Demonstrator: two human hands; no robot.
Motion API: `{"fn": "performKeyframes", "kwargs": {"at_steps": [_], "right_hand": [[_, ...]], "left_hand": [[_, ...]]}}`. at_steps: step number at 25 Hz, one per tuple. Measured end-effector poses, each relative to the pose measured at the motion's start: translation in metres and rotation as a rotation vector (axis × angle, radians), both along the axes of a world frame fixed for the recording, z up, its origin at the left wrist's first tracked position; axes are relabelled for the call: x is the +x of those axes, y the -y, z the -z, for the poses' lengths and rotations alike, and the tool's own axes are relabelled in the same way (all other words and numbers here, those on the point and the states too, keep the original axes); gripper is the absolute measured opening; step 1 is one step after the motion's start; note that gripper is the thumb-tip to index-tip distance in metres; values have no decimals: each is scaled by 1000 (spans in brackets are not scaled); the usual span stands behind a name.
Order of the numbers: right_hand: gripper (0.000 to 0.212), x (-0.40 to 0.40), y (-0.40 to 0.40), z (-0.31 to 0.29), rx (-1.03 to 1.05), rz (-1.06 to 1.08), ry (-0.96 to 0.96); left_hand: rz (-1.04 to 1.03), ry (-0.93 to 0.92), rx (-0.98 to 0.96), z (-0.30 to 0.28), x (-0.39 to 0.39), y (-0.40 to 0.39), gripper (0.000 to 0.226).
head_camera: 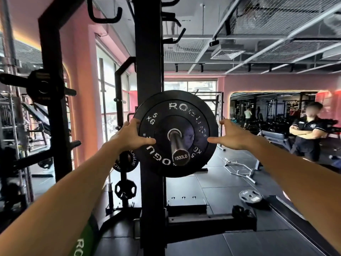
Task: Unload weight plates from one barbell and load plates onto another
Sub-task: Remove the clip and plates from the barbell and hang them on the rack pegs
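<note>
A black 5 kg bumper plate [175, 108] sits on the steel barbell sleeve [178, 143], whose end cap reads 1500LB. My left hand [129, 135] grips the plate's left rim, thumb pressed on its face and fingers behind the edge. At the right rim my right hand [230, 135] has its fingers spread, with only the thumb tip reaching the plate's face. A second bar with a dark plate [43, 87] rests in the rack at far left. A green plate [83, 242] shows under my left forearm.
The black rack upright [149, 52] stands just behind the plate. Smaller plates [125, 189] hang on pegs low on the rack. A grey plate [250, 196] and a bent chrome bar [239, 169] lie on the floor. A person [306, 130] stands at right.
</note>
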State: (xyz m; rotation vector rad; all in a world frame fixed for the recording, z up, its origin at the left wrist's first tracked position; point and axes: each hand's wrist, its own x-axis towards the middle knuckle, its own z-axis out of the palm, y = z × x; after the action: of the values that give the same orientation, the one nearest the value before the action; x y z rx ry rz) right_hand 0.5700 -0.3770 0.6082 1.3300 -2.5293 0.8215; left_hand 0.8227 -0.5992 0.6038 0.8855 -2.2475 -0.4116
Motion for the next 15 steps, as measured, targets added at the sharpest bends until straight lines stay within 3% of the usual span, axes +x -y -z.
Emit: {"fn": "performKeyframes", "kwargs": {"at_steps": [4, 6, 9, 13, 15], "right_hand": [[117, -56, 55, 2, -23, 16, 32], [134, -82, 87, -4, -52, 37, 37], [144, -112, 127, -8, -106, 38, 32], [159, -149, 174, -5, -224, 22, 86], [162, -167, 194, -1, -338, 16, 149]], "left_hand": [[-42, -4, -14, 0, -51, 61, 125], [-73, -8, -28, -4, -75, 94, 143], [-138, -31, -5, -10, -102, 134, 166], [-190, -41, 9, -10, -127, 172, 163], [-194, -130, -21, -6, -136, 187, 161]]}}
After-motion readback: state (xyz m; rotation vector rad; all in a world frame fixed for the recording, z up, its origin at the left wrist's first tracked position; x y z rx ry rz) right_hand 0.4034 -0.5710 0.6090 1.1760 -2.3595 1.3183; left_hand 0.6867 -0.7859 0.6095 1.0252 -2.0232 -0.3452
